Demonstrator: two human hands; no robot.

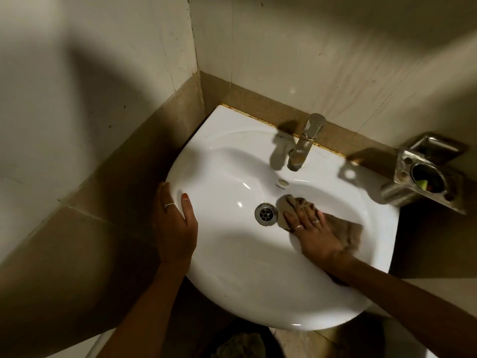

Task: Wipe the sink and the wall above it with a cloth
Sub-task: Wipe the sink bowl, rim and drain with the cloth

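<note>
A white ceramic sink (232, 280) is fixed in a wall corner, with a metal drain (266, 213) in the bowl. A beige cloth (346, 232) lies inside the bowl just right of the drain. My right hand (313, 235) presses flat on the cloth with fingers spread. On the sink's left rim rests my left hand (175, 223), thumb on top and fingers wrapped over the edge. The wall (322, 52) above the sink is pale tile with faint streaks.
A chrome tap (305, 140) stands at the back of the sink. A metal holder (426, 174) with a cup ring juts from the wall at the right. A brown tile band (258, 99) runs along the wall. Another wall (90, 86) closes the left side.
</note>
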